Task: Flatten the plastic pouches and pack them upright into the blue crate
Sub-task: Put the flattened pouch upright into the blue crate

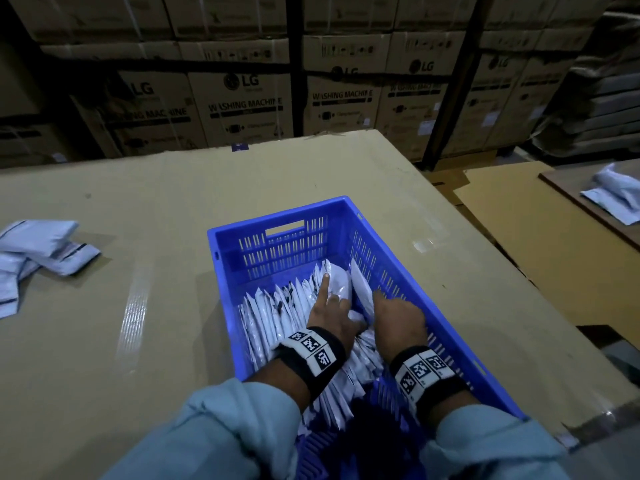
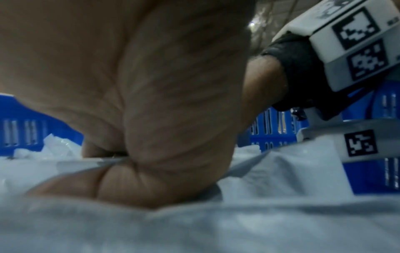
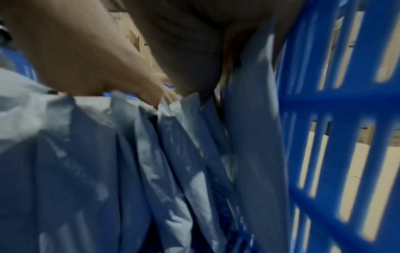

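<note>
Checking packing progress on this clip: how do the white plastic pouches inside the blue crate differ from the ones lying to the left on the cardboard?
The white plastic pouches in the blue slotted crate stand on edge in a tight row; the loose white pouches on the cardboard lie flat, overlapping. Both hands are in among the crate pouches; nothing touches the loose ones. Both sets look like the same white plastic.

Both hands (image 1: 367, 315) low, left forefinger extended

I see the crate (image 1: 349, 209) at my 12 o'clock on the cardboard sheet (image 1: 173, 202), pouches (image 1: 277, 313) upright inside, loose pouches (image 1: 38, 251) at 10 o'clock, stacked cartons (image 1: 242, 102) behind.
</note>
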{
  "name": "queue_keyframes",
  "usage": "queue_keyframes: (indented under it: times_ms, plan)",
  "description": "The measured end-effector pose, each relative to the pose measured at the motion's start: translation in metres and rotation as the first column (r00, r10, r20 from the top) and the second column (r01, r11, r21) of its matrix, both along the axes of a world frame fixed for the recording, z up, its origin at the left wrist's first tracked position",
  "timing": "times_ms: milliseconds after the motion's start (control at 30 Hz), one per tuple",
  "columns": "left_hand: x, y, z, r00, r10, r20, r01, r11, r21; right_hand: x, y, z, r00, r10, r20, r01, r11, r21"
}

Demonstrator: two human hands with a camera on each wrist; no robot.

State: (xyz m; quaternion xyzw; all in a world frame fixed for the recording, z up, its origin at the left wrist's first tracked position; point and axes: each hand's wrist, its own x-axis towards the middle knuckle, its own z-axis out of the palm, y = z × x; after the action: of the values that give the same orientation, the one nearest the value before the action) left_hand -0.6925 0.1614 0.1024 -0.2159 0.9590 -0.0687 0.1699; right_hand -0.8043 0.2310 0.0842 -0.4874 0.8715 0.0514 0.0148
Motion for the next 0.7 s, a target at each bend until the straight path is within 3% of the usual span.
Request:
queue_keyframes:
  times_ms: [100,233,400,533,600,700]
  plan:
    - [0.005,-0.002,-0.003,1.0,-0.006,-0.008,0.007,1.0,0.015,-0.008,-0.001,-0.018,0.966,0.021,0.257,-0.022,1.0,-0.001]
    - [0.01,-0.005,-0.007,0.996,-0.051,-0.073,0.052,0.999,0.016,-0.021,-0.006,-0.024,0.819,-0.005,0.574,0.054,0.996,-0.068]
    - [0.009,-0.003,-0.009,0.998,-0.06,-0.029,0.06,0.998,0.004,-0.021,-0.012,-0.022,0.722,0.031,0.691,0.112,0.981,-0.161]
    - [0.011,-0.005,-0.014,0.999,-0.043,0.014,0.043,0.999,0.008,-0.022,-0.017,-0.024,0.583,0.085,0.808,0.145,0.968,-0.206]
    - [0.011,-0.006,-0.019,1.0,-0.014,-0.015,0.014,1.0,0.028,-0.023,-0.021,-0.025,0.501,0.102,0.859,0.143,0.97,-0.199]
    - [0.011,-0.008,-0.021,0.997,0.019,-0.073,-0.016,0.999,0.038,-0.028,-0.023,-0.033,0.302,0.059,0.951,0.317,0.935,-0.158]
